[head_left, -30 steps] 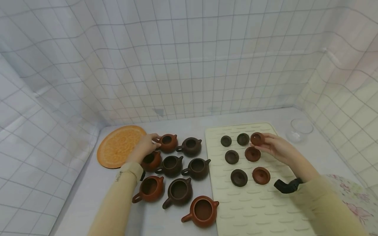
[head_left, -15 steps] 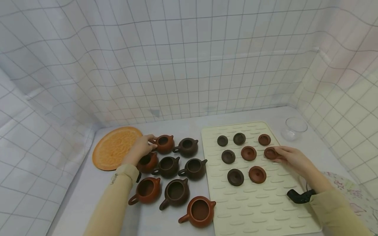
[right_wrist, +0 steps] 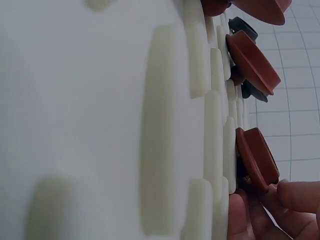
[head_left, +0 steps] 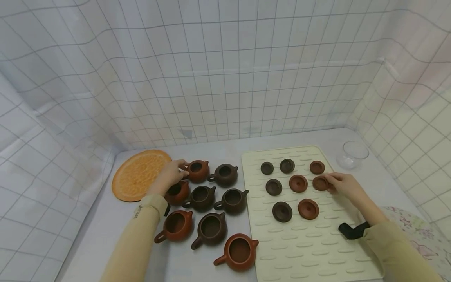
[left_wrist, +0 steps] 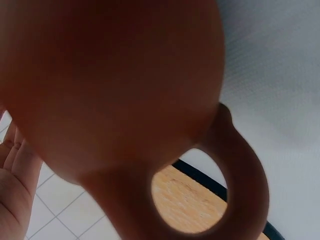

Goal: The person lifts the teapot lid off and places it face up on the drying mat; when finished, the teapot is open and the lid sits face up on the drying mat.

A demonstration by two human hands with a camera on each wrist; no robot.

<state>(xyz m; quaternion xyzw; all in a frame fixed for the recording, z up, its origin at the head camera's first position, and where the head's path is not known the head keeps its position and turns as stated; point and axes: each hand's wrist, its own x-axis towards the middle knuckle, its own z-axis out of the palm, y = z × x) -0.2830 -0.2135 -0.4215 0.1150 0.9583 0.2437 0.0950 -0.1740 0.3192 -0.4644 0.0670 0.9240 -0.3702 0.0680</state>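
Observation:
My right hand (head_left: 347,187) pinches the rim of a small red-brown teapot lid (head_left: 320,183) low over the cream mat (head_left: 292,239). In the right wrist view, thumb and fingers (right_wrist: 300,196) meet at the lid's edge (right_wrist: 257,160); the lid lies upside down, its knob mostly hidden. At the back left, my left hand (head_left: 172,174) holds the handle side of a red-brown teapot (head_left: 199,171) without a lid. A red-brown teapot body (left_wrist: 115,95) fills much of the left wrist view, hiding the fingertips.
Several lidless teapots, red-brown (head_left: 240,252) and dark brown (head_left: 211,229), stand left of the mat. Other lids (head_left: 308,208) lie on it in rows. An orange round placemat (head_left: 141,176) is at far left, a clear glass bowl (head_left: 354,154) at back right.
One red-brown lid now lies at the back right of the mat, let go by my right hand. That hand has come nearer and holds another lid. The left hand stays at the teapot.

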